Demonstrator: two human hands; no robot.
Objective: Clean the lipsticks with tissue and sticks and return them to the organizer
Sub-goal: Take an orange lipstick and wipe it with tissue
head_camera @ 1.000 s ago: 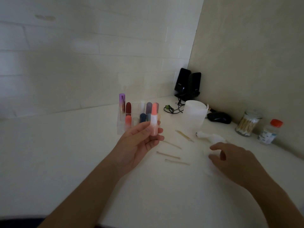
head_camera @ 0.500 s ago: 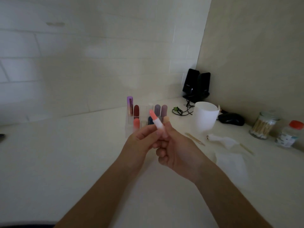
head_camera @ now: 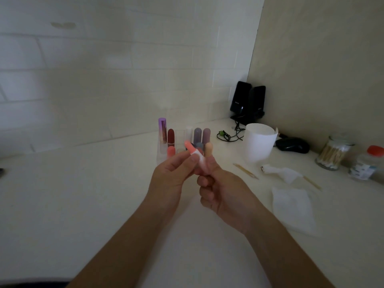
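Both hands are closed on one lipstick (head_camera: 195, 157), held above the worktop (head_camera: 83, 194) at mid-view. The left hand (head_camera: 172, 175) pinches its upper part just below the coral-pink top. The right hand (head_camera: 224, 192) curls round the white lower barrel, and the tube leans toward eleven o'clock. Whether the pink end is a cap or bare colour is hard to tell. The step looks like opening or twisting the tube ready for wiping. To do it well, the right hand should keep the barrel firm while the left turns or pulls straight along the tube's axis. A sideways bend could snap or smear the colour. Neither hand has a tissue, so one of them will have to let go. The flat tissue (head_camera: 291, 206) lies at four o'clock from the hands, and a crumpled tissue (head_camera: 280, 172) and two wooden sticks (head_camera: 245, 170) lie near three. At twelve, close behind the hands, stands the clear organizer (head_camera: 161, 155) with other lipsticks (head_camera: 170, 135) upright in it, so a forward nudge could topple them. A white cup (head_camera: 259, 142) and a black mouse (head_camera: 292, 144) sit around two, and speakers (head_camera: 247, 102) stand at one. A jar of cotton swabs (head_camera: 332, 152) and a red-capped bottle (head_camera: 367, 163) stand well apart, toward three.
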